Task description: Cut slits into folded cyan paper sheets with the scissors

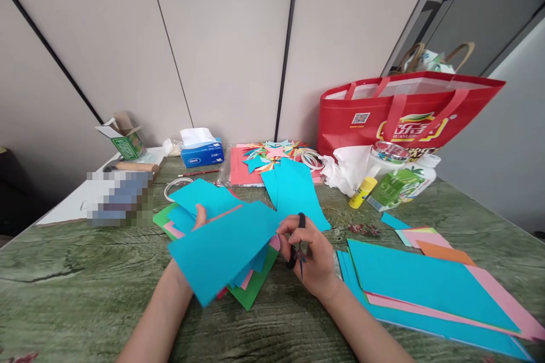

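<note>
The left hand point(200, 217) is reaching beneath a blue sheet point(223, 252) at the middle of the bench point(63, 289), its fingers hiding, so I cannot tell its grip. The right hand point(313, 255) is clamping its fingertips on the sheet's right end and carrying scissors point(301, 261). A coloured paper pile point(250, 296) is showing below the sheet. Blue and pink papers point(426, 278) are lying right; a tissue box point(202, 154) is sitting far left.
</note>
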{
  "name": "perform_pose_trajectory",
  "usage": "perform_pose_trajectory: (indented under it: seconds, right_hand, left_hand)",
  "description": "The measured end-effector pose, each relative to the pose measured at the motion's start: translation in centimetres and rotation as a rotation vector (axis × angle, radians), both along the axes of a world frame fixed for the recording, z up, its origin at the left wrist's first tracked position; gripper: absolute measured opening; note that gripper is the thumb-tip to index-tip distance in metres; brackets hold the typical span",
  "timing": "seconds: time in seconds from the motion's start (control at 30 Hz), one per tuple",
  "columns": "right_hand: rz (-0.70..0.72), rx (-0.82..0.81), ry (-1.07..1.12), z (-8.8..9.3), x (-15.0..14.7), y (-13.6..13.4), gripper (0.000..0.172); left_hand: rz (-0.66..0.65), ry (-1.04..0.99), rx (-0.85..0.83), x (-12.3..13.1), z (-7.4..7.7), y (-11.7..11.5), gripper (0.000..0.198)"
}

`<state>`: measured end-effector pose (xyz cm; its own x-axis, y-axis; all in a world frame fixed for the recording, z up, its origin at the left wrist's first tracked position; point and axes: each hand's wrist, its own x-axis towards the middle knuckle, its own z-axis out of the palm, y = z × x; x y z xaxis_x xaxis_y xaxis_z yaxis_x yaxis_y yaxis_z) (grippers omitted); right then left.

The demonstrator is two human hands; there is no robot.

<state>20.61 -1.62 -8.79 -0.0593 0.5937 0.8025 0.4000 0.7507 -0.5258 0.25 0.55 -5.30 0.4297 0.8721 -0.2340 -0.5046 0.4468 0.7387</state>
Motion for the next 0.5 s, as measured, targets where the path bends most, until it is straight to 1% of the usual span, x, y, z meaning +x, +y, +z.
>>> perform_pose_trajectory:
  seconds: [0.03,0.07,0.1,0.17,0.2,0.27,0.33,0.4,0.47,0.5]
  right_hand:
    - [0.034,0.01,0.023,0.1,0.0,0.0,0.023]
    - [0.065,0.021,0.041,0.3,0.0,0.0,0.025]
    - [0.088,0.031,0.056,0.4,0.1,-0.1,0.027]
    - [0.1,0.034,0.074,0.7,0.0,-0.1,0.03]
    - [0.09,0.024,0.101,0.8,-0.1,-0.1,0.03]
    - [0.057,-0.031,0.233,0.9,-0.4,-0.2,0.028]
    - [0.027,-0.145,0.448,1.0,-0.7,-0.2,0.023]
    - [0.037,-0.308,0.656,1.0,-0.9,-0.2,0.017]
    - [0.095,-0.484,0.761,1.1,-1.0,-0.1,0.015]
    - [0.126,-0.559,0.778,1.1,-1.0,0.0,0.016]
  left_hand:
    - [-0.037,0.015,-0.034,-0.1,0.2,0.0,0.074]
    - [-0.064,0.022,-0.06,-0.1,0.5,0.0,0.076]
    - [-0.07,0.044,-0.084,-0.1,0.9,-0.1,0.072]
    - [-0.042,0.154,-0.083,0.2,1.5,-0.3,0.056]
    - [-0.028,0.215,-0.068,0.4,1.7,-0.4,0.055]
    - [0.042,0.327,-0.037,0.8,1.9,-0.7,0.061]
    - [0.147,0.396,-0.028,1.2,1.8,-0.8,0.067]
    - [0.247,0.402,-0.02,1.4,1.5,-0.9,0.07]
    - [0.299,0.367,0.009,1.6,1.3,-0.9,0.071]
    - [0.301,0.354,0.027,1.7,1.2,-0.9,0.07]
